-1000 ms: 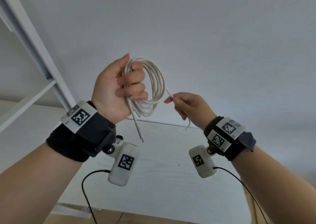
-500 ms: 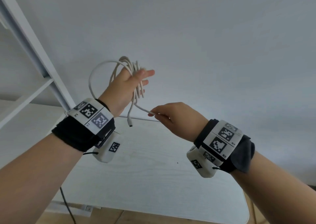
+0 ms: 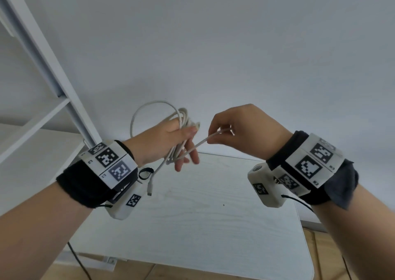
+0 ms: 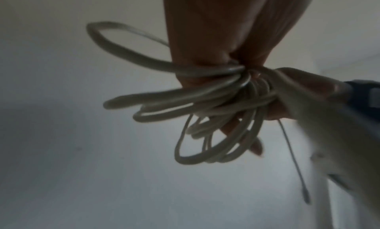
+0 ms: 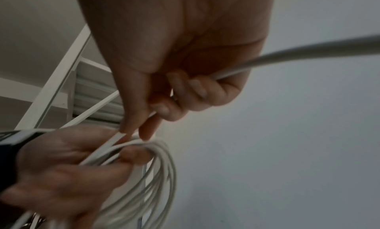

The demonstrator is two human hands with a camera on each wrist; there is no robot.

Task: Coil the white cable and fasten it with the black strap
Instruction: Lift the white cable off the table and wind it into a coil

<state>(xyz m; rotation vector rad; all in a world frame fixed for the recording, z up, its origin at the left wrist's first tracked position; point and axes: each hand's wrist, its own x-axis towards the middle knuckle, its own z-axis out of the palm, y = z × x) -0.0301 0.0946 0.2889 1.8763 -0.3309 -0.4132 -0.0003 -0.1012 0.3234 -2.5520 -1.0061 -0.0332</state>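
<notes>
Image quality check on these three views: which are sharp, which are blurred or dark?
Head view: evenly lit and sharp; white cable and black strap read clearly, straight shelf rails bow from the wide lens. Left wrist view: dim, left hand backlit, near foreground smeared. Right wrist view: dim too, right hand fairly clear, the coil and left hand below it motion-blurred.

Bare forearms, black wristbands [image 3: 85, 185] with white checker-marked tags [image 3: 108, 162], white wrist cameras [image 3: 266, 185] trailing black cables [image 3: 299, 201].
</notes>
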